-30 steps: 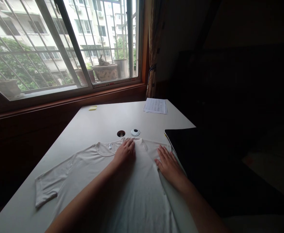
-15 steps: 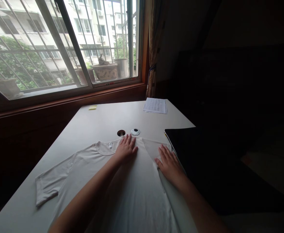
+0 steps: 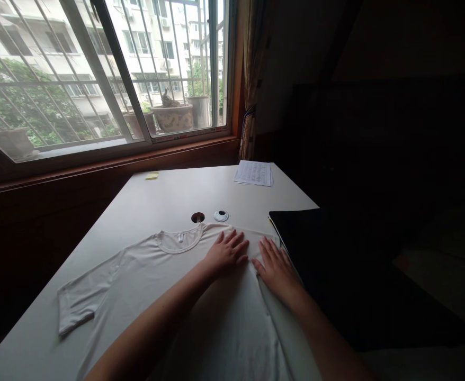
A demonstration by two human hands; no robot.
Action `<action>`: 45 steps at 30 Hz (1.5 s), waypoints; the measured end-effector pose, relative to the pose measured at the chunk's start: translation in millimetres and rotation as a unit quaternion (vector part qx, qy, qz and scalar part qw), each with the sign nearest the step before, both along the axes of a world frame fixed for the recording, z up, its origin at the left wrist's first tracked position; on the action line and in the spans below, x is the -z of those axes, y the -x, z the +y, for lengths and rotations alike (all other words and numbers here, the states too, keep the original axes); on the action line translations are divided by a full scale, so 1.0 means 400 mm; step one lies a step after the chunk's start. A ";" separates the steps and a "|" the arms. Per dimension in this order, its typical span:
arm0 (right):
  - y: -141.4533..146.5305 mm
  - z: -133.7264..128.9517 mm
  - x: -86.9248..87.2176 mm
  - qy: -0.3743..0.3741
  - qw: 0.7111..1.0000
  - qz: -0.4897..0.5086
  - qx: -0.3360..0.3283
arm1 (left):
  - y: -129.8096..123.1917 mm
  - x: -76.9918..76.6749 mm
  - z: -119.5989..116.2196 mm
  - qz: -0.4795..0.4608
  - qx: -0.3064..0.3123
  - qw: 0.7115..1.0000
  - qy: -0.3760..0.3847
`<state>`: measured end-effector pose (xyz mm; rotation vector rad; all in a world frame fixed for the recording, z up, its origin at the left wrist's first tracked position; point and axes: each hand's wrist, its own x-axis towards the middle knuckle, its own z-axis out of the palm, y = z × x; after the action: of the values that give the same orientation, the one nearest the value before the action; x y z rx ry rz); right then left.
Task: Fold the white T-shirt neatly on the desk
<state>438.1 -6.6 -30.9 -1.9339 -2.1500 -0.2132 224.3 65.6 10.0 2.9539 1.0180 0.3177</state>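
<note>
A white T-shirt [image 3: 145,280] lies spread on the white table [image 3: 169,196], its neckline toward the far side and its left-hand sleeve stretched out with some creases. My left hand [image 3: 227,251] rests flat on the shirt near the right-hand shoulder, fingers extended. Beside it, my right hand [image 3: 276,270] lies flat with spread fingers over the right-hand sleeve, partly covering it. Neither hand grips the cloth. The lower part of the shirt is hidden under my left forearm and runs out of view.
Beyond the collar are a round cable hole [image 3: 198,217] and its loose cover [image 3: 221,216]. Papers [image 3: 254,173] and a yellow sticky note [image 3: 152,175] lie at the far edge. A black flat surface [image 3: 336,275] borders the right side. A barred window [image 3: 97,79] stands behind.
My left hand has slid right across the shirt, from beside the collar toward the right-hand sleeve, uncovering the neckline. My right hand has stayed nearly in place.
</note>
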 end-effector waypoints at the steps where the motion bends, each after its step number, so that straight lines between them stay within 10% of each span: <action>1: 0.000 0.000 0.000 0.001 1.000 -0.001 0.003 | -0.004 0.006 0.007 -0.002 -0.007 1.000 0.002; 22: 0.047 0.037 -0.046 -0.042 0.995 0.055 -0.074 | -0.002 0.012 0.089 0.004 -0.051 0.999 0.014; 45: -0.001 0.030 0.008 -0.022 0.998 -0.001 0.059 | -0.005 0.015 0.105 0.004 -0.049 0.999 0.007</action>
<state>438.6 5.3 -34.0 -2.0374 -2.0164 -0.2803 226.5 107.7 4.1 2.9013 1.1633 0.2982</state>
